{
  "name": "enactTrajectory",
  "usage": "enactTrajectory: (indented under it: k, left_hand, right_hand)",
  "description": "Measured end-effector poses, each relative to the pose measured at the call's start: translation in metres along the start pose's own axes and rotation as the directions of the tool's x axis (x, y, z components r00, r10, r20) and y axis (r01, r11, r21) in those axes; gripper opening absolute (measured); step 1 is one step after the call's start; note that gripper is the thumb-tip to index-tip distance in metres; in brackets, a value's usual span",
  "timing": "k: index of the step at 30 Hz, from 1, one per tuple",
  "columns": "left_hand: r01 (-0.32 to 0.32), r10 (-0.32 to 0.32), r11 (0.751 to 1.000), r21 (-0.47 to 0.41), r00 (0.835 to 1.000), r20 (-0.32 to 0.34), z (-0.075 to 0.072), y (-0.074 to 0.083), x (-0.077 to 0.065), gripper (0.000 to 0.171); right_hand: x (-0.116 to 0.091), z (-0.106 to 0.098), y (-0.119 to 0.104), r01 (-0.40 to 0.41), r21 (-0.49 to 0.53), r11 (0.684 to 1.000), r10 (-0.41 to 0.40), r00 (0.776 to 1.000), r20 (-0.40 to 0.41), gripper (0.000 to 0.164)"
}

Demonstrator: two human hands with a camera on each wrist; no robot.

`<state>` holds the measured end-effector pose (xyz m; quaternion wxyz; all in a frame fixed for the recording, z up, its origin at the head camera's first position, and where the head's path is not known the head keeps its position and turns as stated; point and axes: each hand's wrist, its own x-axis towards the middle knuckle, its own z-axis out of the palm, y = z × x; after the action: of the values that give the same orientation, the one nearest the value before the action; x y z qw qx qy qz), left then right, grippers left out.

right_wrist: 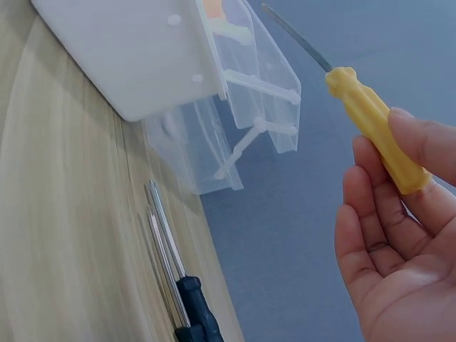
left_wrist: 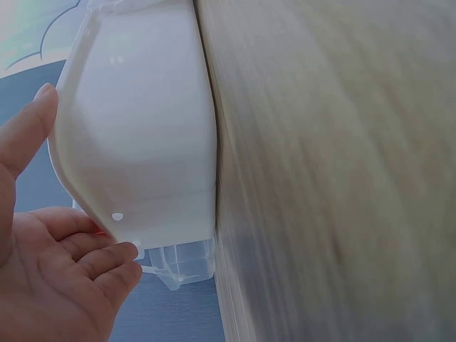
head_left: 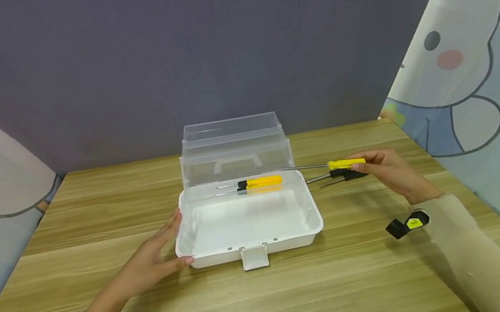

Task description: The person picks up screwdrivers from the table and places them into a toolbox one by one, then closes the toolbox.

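Observation:
My right hand pinches the yellow handle of a screwdriver between thumb and fingers. Its metal shaft points left, toward the back right corner of the white toolbox. The right wrist view shows this screwdriver held up off the table. At the box's left end, my left hand touches the rim, thumb at the front corner and fingers further back along the side. Smaller yellow-and-black screwdrivers lie across the back of the box, at the clear tray.
Two black-handled screwdrivers lie on the wooden table right of the box, beneath my right hand. The clear lid stands raised behind the box. A white latch hangs at the front. A dark wall rises behind the table.

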<state>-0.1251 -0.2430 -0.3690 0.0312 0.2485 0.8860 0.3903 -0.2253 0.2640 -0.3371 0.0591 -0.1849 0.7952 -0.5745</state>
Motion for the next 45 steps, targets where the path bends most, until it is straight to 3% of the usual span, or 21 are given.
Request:
enactTrajectory:
  k: [26, 45]
  left_hand:
    - [0.006, -0.006, 1.0, -0.01, 1.0, 0.005, -0.001, 0.001, 0.001, 0.088]
    - [-0.005, 0.005, 1.0, -0.025, 1.0, 0.001, 0.0, -0.002, 0.0, 0.088]
  right_hand:
    - [0.007, 0.019, -0.003, -0.002, 0.063, 0.998, 0.002, 1.0, -0.012, 0.019]
    - [0.011, 0.032, -0.007, -0.009, 0.04, 0.999, 0.009, 1.0, -0.003, 0.017]
